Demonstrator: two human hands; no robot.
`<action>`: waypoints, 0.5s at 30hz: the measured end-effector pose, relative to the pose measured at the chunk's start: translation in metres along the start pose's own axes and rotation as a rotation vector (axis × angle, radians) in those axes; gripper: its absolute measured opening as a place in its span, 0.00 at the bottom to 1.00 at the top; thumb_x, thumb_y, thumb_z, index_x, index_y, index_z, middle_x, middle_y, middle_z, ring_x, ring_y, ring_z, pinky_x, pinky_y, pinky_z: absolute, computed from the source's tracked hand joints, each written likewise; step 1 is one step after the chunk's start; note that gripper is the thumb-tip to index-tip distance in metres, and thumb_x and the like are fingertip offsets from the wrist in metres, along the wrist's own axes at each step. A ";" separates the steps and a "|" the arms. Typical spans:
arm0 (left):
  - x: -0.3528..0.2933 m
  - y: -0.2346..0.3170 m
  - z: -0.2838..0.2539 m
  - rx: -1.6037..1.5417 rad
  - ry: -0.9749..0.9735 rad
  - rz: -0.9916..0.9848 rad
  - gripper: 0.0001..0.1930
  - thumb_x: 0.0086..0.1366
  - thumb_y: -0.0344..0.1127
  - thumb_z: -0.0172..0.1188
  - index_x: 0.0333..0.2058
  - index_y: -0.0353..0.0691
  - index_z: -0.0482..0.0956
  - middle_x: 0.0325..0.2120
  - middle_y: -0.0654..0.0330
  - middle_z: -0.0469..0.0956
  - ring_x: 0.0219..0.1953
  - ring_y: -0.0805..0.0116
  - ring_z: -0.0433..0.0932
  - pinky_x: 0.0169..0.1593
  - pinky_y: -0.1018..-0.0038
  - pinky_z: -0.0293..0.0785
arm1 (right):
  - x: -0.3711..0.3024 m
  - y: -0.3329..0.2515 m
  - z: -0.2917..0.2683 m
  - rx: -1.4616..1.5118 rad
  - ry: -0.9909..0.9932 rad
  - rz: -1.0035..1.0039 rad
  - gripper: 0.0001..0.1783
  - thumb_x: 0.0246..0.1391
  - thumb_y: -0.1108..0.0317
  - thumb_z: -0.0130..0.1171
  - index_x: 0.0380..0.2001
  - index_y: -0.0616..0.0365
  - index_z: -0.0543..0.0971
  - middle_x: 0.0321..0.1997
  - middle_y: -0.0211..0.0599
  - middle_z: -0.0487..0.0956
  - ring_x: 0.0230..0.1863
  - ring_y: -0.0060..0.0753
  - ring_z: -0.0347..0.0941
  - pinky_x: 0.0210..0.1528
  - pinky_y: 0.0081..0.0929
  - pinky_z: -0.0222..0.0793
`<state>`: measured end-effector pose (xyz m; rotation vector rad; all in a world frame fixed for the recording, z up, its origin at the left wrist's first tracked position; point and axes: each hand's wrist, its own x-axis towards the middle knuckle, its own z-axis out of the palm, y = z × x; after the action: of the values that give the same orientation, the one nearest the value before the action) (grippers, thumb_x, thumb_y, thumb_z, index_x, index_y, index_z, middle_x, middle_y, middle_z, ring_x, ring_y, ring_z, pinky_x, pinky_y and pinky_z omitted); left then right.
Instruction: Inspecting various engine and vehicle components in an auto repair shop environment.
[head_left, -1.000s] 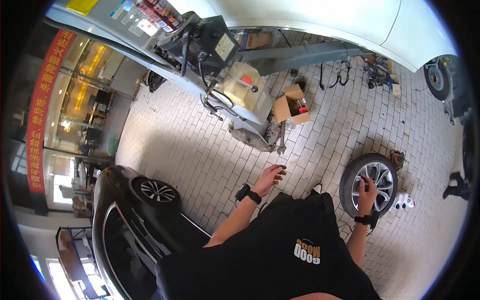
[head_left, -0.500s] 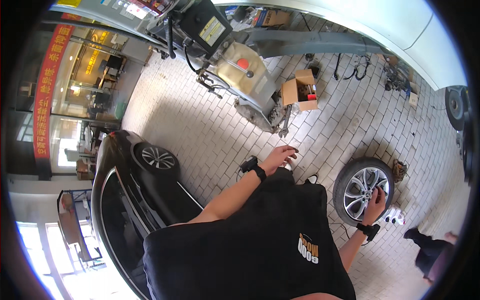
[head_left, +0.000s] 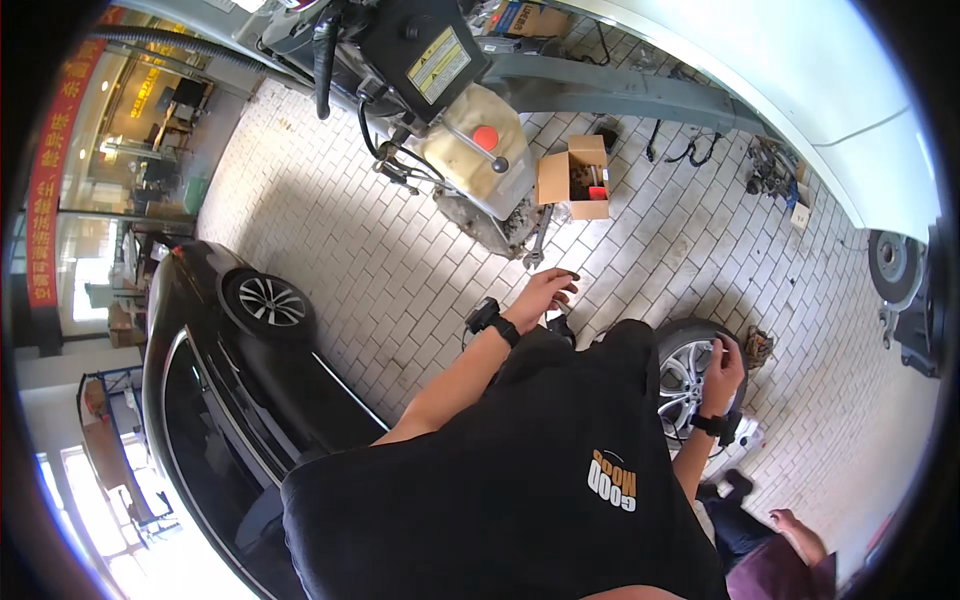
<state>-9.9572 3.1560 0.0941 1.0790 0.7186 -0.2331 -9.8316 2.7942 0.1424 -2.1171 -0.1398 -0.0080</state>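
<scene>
My left hand (head_left: 548, 292) is held out over the tiled floor, its fingers loosely bent and apart with nothing in them. A wrench (head_left: 539, 240) lies on the floor just beyond it. Farther right, my right hand (head_left: 722, 378) hangs in front of a car wheel (head_left: 682, 385) that lies on the floor. Its fingers are slightly curled and apart, and no object shows in them. The wheel has a black tyre and silver spokes; my black shirt hides part of it. Each wrist wears a black strap with a small device.
An open cardboard box (head_left: 588, 205) stands near a lift post with a yellowish tank (head_left: 480, 145). A dark car (head_left: 290, 385) is on the left. At right, a raised white car (head_left: 850, 110) shows a bare brake disc (head_left: 893, 268). Another person (head_left: 775, 545) is at lower right.
My view has shifted, and my shirt now covers more of the wheel. My right hand is nearer the wheel's right edge. The other person has come closer at lower right.
</scene>
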 end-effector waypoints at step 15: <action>0.000 0.019 0.040 -0.308 0.400 0.140 0.12 0.70 0.40 0.53 0.45 0.43 0.77 0.36 0.67 0.78 0.34 0.79 0.71 0.34 0.81 0.67 | 0.205 -0.038 0.076 0.070 -0.503 -0.373 0.09 0.58 0.68 0.59 0.39 0.60 0.81 0.29 0.29 0.78 0.21 0.19 0.63 0.25 0.19 0.58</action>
<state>-9.9307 3.1307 0.1189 0.8820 0.9954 0.2161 -9.6359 2.8986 0.1476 -1.9561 -0.8179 0.3044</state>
